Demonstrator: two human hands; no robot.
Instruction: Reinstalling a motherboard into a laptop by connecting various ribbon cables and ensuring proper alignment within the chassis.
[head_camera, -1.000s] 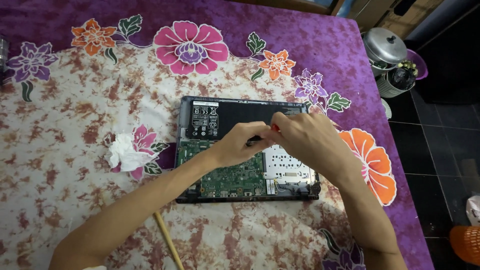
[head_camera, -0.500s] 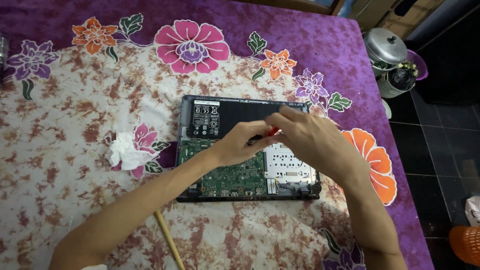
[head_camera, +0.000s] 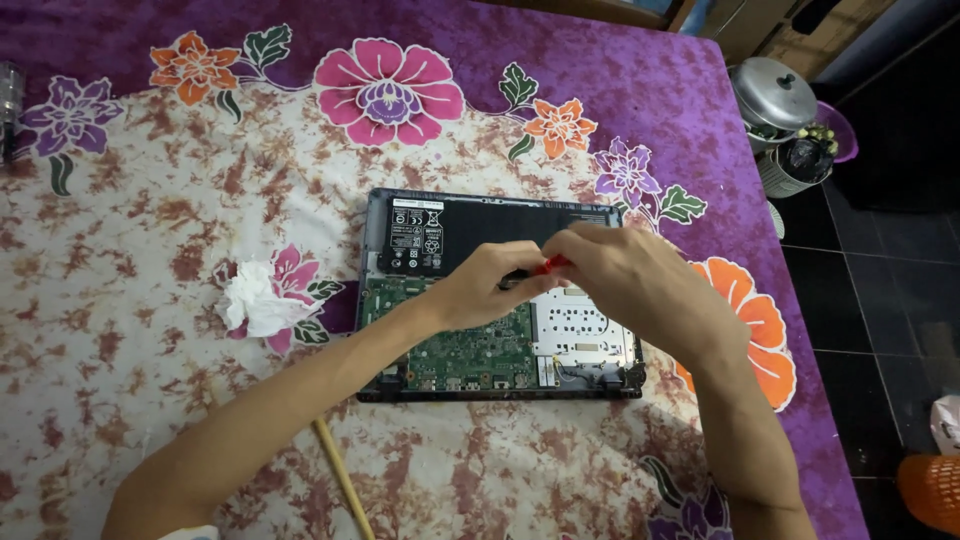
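laptop (head_camera: 500, 295) lies mid-bed, bottom cover already off, green board and black battery exposed | left hand (head_camera: 480, 290) and right hand (head_camera: 625, 280) fingers pinch red-handled screwdriver (head_camera: 548, 265) over centre | board still seated, removal unfinished

One opened laptop (head_camera: 500, 295), at centre of the flowered cloth (head_camera: 150, 250). Two hands: left hand (head_camera: 480, 290) and right hand (head_camera: 630, 280), meeting over it around one red-handled screwdriver (head_camera: 548, 266). One crumpled white tissue (head_camera: 250, 298), at 9 o'clock. One wooden stick (head_camera: 345, 490), at 7 o'clock. One lidded metal pot (head_camera: 775, 95), at 2 o'clock. One orange basket (head_camera: 930, 490), at 4 o'clock.
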